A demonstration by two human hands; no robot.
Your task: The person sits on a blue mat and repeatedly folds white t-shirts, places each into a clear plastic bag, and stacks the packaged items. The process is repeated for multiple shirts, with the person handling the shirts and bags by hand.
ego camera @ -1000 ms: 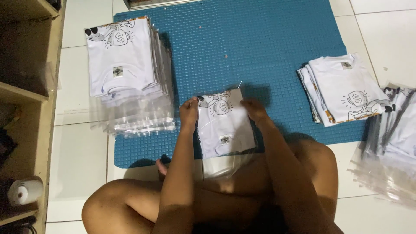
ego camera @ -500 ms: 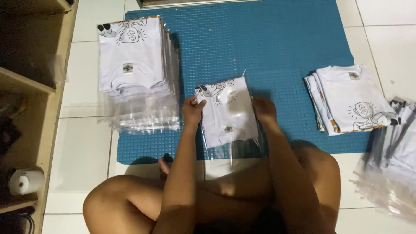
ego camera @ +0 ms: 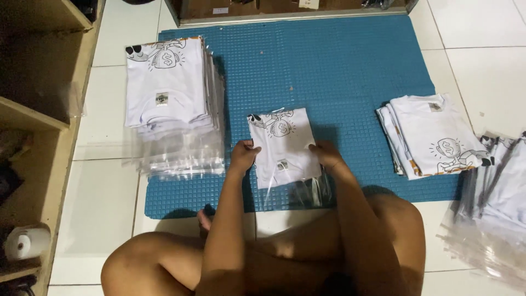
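The folded white shirt [ego camera: 282, 143] lies on the blue mat [ego camera: 350, 71], in what looks like a clear bag. The left hand [ego camera: 243, 156] and right hand [ego camera: 327, 154] pinch its two sides. It looks soft, light and slippery, so holding both edges is best.

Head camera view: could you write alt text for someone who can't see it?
Both hands, left hand and right hand, grip a folded white printed T-shirt in a clear plastic bag on a blue studded floor mat. Stacks of similar shirts lie on either side.

Left hand [ego camera: 243, 155] and right hand [ego camera: 324, 154] grip folded white shirt [ego camera: 282, 143] in clear bag on blue mat [ego camera: 350, 71]; bagged stack [ego camera: 170, 93] beside.
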